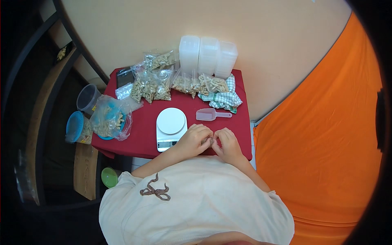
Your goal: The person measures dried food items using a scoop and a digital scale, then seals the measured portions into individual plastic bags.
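Observation:
My left hand (197, 140) and my right hand (227, 144) meet near the front edge of the red-covered table. The fingers of both are curled in a pinch, and a small thing between them is too hidden to make out. Beside my left hand stands a white kitchen scale (171, 121) with a round plate; my forearm passes close to its display. Beyond my hands lies a translucent plastic scoop (206, 114), its handle pointing right, touched by neither hand.
Clear bags of pale, finger-shaped snacks (143, 86) lie at the back. Stacked plastic containers (209, 55) stand behind a checked cloth (222, 99). At left are an open bag (110, 120), a blue-lidded tub (76, 126) and a clear tub (88, 99). An orange curtain (318, 155) hangs at right.

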{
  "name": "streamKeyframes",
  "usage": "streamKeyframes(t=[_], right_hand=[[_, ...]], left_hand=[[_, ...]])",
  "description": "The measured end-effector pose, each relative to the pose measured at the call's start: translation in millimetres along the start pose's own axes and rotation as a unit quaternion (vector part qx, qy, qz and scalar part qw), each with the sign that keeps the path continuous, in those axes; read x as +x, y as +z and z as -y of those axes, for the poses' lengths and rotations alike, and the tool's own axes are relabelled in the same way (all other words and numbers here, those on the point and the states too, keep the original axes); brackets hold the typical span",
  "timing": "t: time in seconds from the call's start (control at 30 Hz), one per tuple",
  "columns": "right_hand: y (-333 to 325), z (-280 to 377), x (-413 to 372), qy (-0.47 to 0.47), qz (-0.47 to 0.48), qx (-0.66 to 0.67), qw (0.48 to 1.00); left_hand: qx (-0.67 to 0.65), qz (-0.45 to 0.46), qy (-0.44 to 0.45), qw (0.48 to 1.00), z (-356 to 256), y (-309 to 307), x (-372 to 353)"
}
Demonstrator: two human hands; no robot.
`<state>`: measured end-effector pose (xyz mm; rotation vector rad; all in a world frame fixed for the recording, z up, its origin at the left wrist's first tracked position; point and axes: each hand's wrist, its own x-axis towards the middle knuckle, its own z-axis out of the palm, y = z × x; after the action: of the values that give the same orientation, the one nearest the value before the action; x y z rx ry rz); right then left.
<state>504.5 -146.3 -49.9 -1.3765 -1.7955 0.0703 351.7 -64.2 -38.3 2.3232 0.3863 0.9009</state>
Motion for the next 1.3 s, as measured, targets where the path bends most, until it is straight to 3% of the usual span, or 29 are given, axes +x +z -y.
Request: streamKeyframes(t=[0.33, 0.57, 0.77, 0.97, 1.3], right_hand=[[-6.0, -10.0, 4.8, -0.026, 0.032, 0.028, 0.999], [-10.7, -18.9, 9.5, -0.013, 0.077, 0.075, 0.994], [-11.4, -28.2, 5.1, -0.031, 0.024, 0.129, 0.991], [-23.3, -31.3, 11.3, -0.056, 0.085, 0.124, 0.987], [-24.6, -39.7, 4.4, -0.08, 0.061, 0.153, 0.983]], left_hand=[[0.023, 0.06, -0.028, 0.998, 7.0, -12.8, 1.5], [0.051, 0.051, -0.016, 0.997, -5.2, -5.0, 11.4], [0.064, 0.034, -0.017, 0.997, -9.1, 0.3, 15.1], [0.068, 0.047, -0.063, 0.995, -10.7, -5.5, 10.2], [0.075, 0.032, -0.062, 0.995, -18.3, 6.4, 8.1]])
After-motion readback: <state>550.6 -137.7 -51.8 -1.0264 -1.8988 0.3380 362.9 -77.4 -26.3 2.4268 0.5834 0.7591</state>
